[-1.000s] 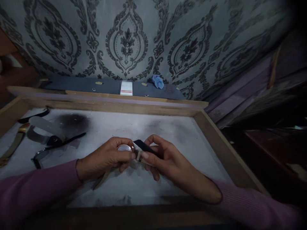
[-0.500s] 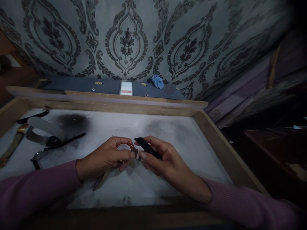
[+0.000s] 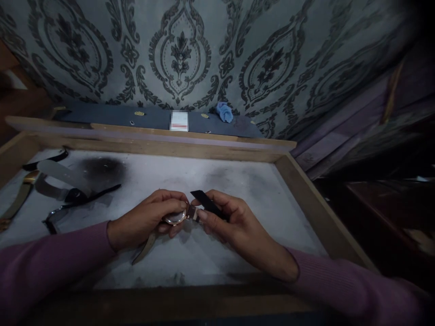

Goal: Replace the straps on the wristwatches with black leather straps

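Observation:
My left hand (image 3: 154, 215) is closed on a wristwatch (image 3: 176, 218) with a round case and a rose-gold rim. One end of its strap (image 3: 144, 250) hangs below that hand. On the other side, the short strap end with its buckle (image 3: 196, 214) reaches my right hand (image 3: 231, 219), whose thumb presses on it. A flat black blade-like tool (image 3: 208, 203) with a slanted tip lies across the same right hand, held under its curled fingers. The lower fingers of both hands are partly hidden behind the watch.
The hands are over a wooden tray (image 3: 307, 203) with a white, smudged bottom. Several watches lie at its left, among them a black-strapped watch (image 3: 50, 222) and a gold one (image 3: 30, 176). Beyond the rim are a blue cloth (image 3: 224, 112) and a small white box (image 3: 179, 121).
My left thumb has shifted up on the watch, baring more of its rim and the joint between case and strap. The black tool stays in my right hand.

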A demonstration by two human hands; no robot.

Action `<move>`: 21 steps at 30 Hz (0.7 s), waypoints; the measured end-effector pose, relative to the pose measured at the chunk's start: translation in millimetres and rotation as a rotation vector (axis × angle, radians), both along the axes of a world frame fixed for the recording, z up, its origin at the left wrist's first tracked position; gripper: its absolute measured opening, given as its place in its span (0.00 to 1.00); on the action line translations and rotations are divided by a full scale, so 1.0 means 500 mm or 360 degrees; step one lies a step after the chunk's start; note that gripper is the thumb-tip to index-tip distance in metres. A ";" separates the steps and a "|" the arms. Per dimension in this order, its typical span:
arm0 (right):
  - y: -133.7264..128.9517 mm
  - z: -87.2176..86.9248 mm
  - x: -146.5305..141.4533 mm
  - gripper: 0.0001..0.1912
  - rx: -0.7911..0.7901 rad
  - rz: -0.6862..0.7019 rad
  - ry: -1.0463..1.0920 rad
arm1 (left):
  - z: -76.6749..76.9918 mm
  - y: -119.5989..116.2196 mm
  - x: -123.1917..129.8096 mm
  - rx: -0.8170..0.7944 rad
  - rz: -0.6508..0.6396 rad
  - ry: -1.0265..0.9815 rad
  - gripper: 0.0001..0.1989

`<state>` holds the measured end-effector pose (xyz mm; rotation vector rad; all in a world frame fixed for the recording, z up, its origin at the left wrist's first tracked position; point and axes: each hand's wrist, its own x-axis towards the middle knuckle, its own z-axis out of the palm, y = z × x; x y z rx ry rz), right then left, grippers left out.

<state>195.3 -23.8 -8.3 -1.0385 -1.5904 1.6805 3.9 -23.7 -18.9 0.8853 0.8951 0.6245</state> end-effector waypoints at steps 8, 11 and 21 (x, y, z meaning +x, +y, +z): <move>0.003 0.000 -0.002 0.08 0.0034 0.0018 0.0005 | -0.007 0.000 -0.007 0.0003 -0.0029 0.0029 0.07; 0.006 -0.004 -0.002 0.09 0.0042 0.0010 -0.0016 | -0.006 -0.001 -0.006 0.0066 -0.0053 0.0093 0.08; 0.004 0.004 -0.004 0.09 -0.0012 0.0007 -0.0055 | -0.009 -0.001 -0.008 0.0098 -0.0106 0.0129 0.07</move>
